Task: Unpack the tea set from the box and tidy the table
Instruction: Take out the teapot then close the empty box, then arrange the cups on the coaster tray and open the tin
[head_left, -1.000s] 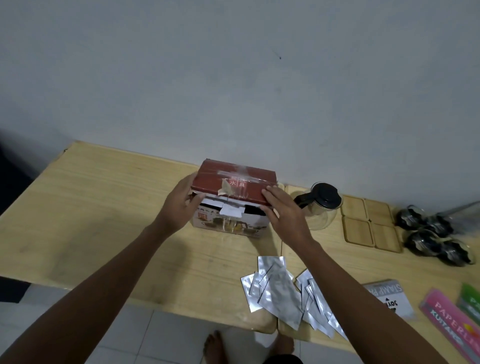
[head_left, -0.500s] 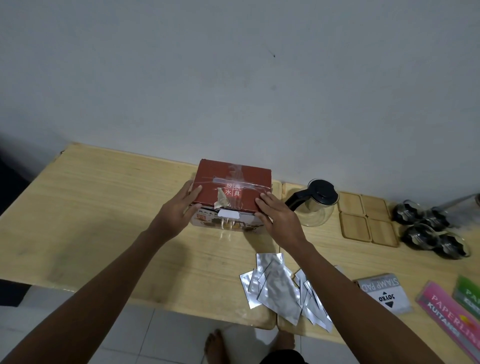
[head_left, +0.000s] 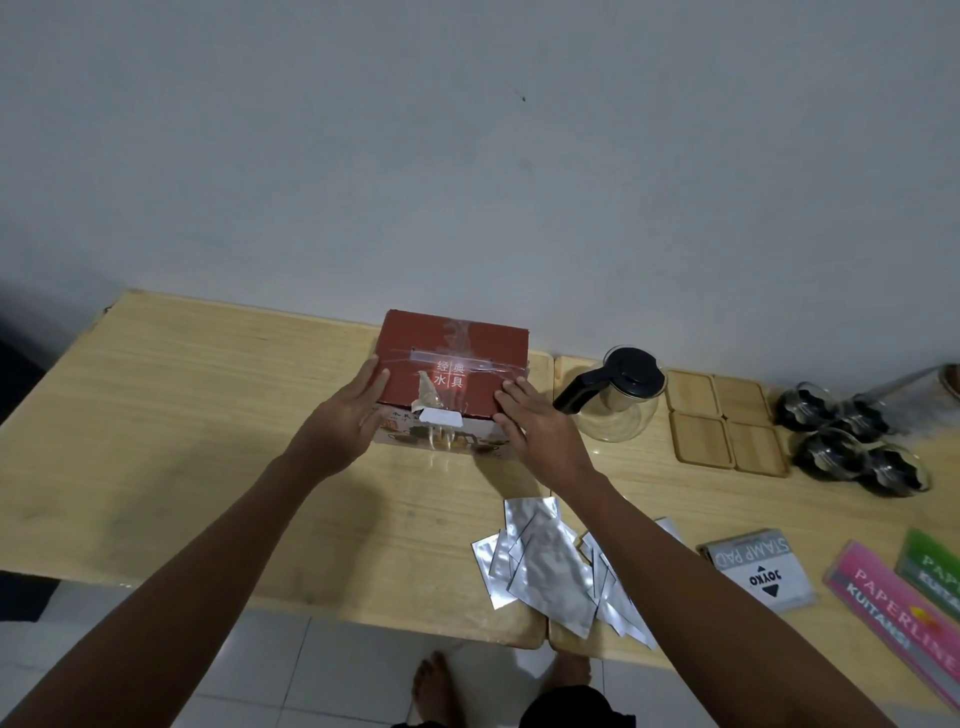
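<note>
A red tea-set box (head_left: 467, 353) with white characters and clear tape on its lid stands closed at the back of the wooden table (head_left: 182, 415). My left hand (head_left: 348, 415) presses against the box's left front corner. My right hand (head_left: 540, 431) holds its right front corner. To the right of the box stand a glass teapot (head_left: 618, 405) with a black lid and handle, several wooden coasters (head_left: 722, 421), and several glass cups (head_left: 852, 447) with dark contents.
Several silver foil sachets (head_left: 550, 566) lie near the table's front edge, under my right forearm. A grey stamp pad box (head_left: 758, 571), a pink receipt book (head_left: 893, 613) and a green one (head_left: 935, 566) lie at the front right. The wall runs close behind the box.
The box has tipped back from a tilted pose to sit flat, its lid now facing up. Both hands stayed on its front corners.
</note>
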